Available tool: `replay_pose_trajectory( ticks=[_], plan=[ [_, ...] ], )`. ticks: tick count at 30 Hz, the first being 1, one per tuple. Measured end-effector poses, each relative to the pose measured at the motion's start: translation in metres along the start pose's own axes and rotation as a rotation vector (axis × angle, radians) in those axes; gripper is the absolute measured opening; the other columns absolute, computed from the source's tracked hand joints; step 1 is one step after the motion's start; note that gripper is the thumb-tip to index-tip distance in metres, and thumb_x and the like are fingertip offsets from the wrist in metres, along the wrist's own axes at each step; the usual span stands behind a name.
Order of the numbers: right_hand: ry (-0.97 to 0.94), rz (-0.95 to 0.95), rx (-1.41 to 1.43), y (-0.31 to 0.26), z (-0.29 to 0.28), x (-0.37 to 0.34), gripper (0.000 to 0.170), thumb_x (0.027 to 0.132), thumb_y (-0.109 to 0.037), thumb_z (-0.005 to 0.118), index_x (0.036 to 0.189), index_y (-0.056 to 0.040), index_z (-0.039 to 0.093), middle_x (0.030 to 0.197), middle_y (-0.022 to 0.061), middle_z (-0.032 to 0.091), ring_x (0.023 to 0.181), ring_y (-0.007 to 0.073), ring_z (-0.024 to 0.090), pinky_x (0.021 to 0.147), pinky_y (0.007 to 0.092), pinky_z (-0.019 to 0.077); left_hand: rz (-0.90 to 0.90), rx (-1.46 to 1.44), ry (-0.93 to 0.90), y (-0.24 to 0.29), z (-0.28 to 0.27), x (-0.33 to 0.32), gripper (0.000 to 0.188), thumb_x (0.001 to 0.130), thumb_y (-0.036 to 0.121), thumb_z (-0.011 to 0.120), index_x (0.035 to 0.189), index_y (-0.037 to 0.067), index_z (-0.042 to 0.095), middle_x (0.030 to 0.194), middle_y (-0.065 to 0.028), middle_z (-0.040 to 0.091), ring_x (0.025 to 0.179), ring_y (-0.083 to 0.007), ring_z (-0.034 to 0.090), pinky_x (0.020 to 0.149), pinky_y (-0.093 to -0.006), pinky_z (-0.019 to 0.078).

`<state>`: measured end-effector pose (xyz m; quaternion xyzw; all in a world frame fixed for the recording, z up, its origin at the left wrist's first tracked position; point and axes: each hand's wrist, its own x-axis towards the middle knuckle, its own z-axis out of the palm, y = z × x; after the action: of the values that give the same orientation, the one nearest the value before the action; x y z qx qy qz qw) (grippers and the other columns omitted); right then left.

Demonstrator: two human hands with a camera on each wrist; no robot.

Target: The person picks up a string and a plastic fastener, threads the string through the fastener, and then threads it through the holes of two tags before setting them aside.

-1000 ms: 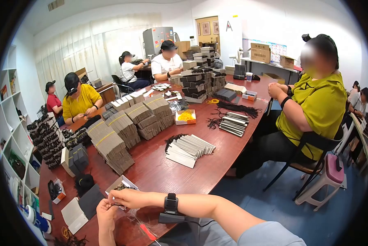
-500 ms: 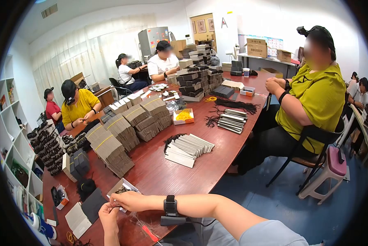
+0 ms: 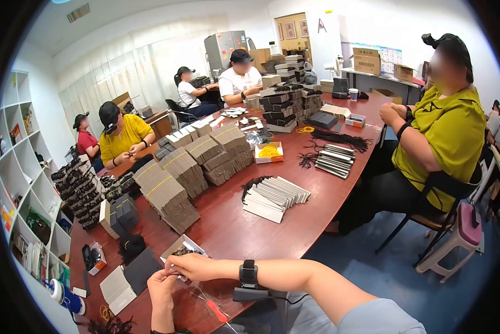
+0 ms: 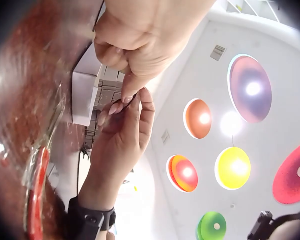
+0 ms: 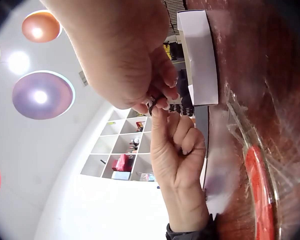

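Both hands meet just over the near table edge, fingertips close together. A short piece of black cord (image 5: pixel 154 103) runs between them. My left hand (image 3: pixel 162 288) pinches it between thumb and curled fingers. From the other side, my right hand (image 3: pixel 193 266) pinches it with thumb and fingertips, which hide much of it. Right behind the hands stands a small open white box (image 5: pixel 201 60) with small dark and brassy bits inside, partly covered by the right hand in the head view. A red-handled tool (image 3: pixel 218 312) lies by clear plastic film, below the right forearm.
White cards with black tassels (image 3: pixel 277 197) lie fanned mid-table. Banded grey card stacks (image 3: pixel 169 195) stand beyond the box, near a box of yellow rubber bands (image 3: pixel 269 151). An open booklet (image 3: pixel 118 290) lies left. A person (image 3: pixel 436 128) sits at right; others work farther back.
The head view has swung a little, so the whole scene sits further right in it. Both hands stay together on the cord, with hardly any visible movement.
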<state>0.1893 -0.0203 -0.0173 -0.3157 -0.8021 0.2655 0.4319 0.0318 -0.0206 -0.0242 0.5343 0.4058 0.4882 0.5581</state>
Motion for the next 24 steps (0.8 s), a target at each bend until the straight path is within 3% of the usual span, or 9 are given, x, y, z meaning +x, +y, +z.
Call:
replay_pose_trajectory(
  ticks=[3,5,7,9,15,17,20,22,24],
  plan=[
    [-0.096,0.085,0.050,-0.003,-0.003,0.000,0.012,0.083,-0.013,0.042,0.094,-0.0079,0.045,0.077,0.0140,0.057,0.073,0.0301,0.056,0.060,0.0355,0.0421,-0.104,0.014,-0.095,0.008,-0.003,-0.002,0.011,0.068,-0.005,0.051,0.076,0.001,0.055,0.056,0.0046,0.048,0.039,0.0004,0.033,0.034,-0.0145,0.0214],
    [-0.028,-0.045,-0.025,0.002,0.001,0.000,0.012,0.084,-0.016,0.043,0.092,-0.0086,0.046,0.075,0.0137,0.057,0.072,0.0308,0.056,0.059,0.0364,0.0414,-0.147,0.021,-0.105,0.009,-0.002,-0.001,0.011,0.068,-0.005,0.049,0.076,0.001,0.055,0.056,0.0048,0.047,0.039,0.0002,0.033,0.034,-0.0144,0.0214],
    [-0.112,0.084,0.018,-0.008,-0.005,0.002,0.013,0.084,-0.019,0.045,0.091,-0.0089,0.047,0.064,0.0110,0.054,0.056,0.0209,0.054,0.052,0.0321,0.0416,-0.197,0.009,-0.134,0.009,-0.004,-0.001,0.012,0.069,-0.005,0.047,0.077,0.001,0.054,0.057,0.0040,0.048,0.039,0.0001,0.032,0.034,-0.0143,0.0216],
    [-0.141,0.135,0.206,-0.004,-0.003,0.005,0.011,0.084,-0.013,0.044,0.092,-0.0075,0.047,0.062,0.0056,0.052,0.054,0.0116,0.051,0.049,0.0265,0.0411,-0.214,-0.046,-0.170,0.006,-0.008,0.002,0.010,0.071,-0.003,0.050,0.079,0.000,0.055,0.059,0.0026,0.050,0.040,-0.0004,0.033,0.035,-0.0146,0.0219],
    [-0.093,0.032,0.185,-0.012,-0.009,0.004,0.013,0.084,-0.005,0.039,0.095,-0.0056,0.045,0.061,0.0054,0.049,0.052,0.0106,0.047,0.048,0.0249,0.0383,-0.249,-0.180,-0.232,0.004,-0.013,0.003,0.008,0.074,0.000,0.055,0.081,0.003,0.056,0.058,0.0054,0.046,0.041,-0.0002,0.031,0.036,-0.0154,0.0205],
    [-0.078,0.107,0.193,-0.019,-0.012,0.004,0.010,0.083,-0.007,0.040,0.091,-0.0051,0.046,0.069,0.0088,0.052,0.060,0.0160,0.051,0.056,0.0270,0.0405,-0.262,-0.208,-0.273,0.006,-0.012,0.003,0.007,0.075,0.003,0.055,0.082,0.005,0.056,0.054,0.0085,0.039,0.040,-0.0003,0.027,0.036,-0.0160,0.0186],
    [-0.006,0.057,0.248,-0.010,-0.005,0.005,0.011,0.083,-0.006,0.040,0.092,-0.0049,0.046,0.071,0.0084,0.052,0.060,0.0160,0.051,0.056,0.0268,0.0404,-0.251,-0.293,-0.328,0.006,-0.012,0.003,0.007,0.077,0.005,0.054,0.084,0.007,0.055,0.053,0.0087,0.037,0.041,-0.0005,0.025,0.037,-0.0160,0.0179],
    [0.023,0.016,0.248,-0.010,-0.004,0.005,0.012,0.083,-0.005,0.040,0.093,-0.0046,0.046,0.070,0.0069,0.051,0.061,0.0129,0.049,0.056,0.0250,0.0398,-0.241,-0.335,-0.355,0.006,-0.011,0.003,0.007,0.077,0.005,0.054,0.084,0.008,0.055,0.053,0.0086,0.036,0.041,-0.0007,0.025,0.037,-0.0161,0.0176],
    [0.015,0.109,0.319,-0.014,-0.005,0.005,0.012,0.083,-0.004,0.040,0.093,-0.0039,0.046,0.069,0.0049,0.050,0.061,0.0092,0.047,0.055,0.0230,0.0387,-0.235,-0.373,-0.387,0.005,-0.013,0.003,0.008,0.078,0.005,0.053,0.085,0.009,0.055,0.053,0.0085,0.036,0.041,-0.0009,0.025,0.037,-0.0161,0.0174]
  ],
)
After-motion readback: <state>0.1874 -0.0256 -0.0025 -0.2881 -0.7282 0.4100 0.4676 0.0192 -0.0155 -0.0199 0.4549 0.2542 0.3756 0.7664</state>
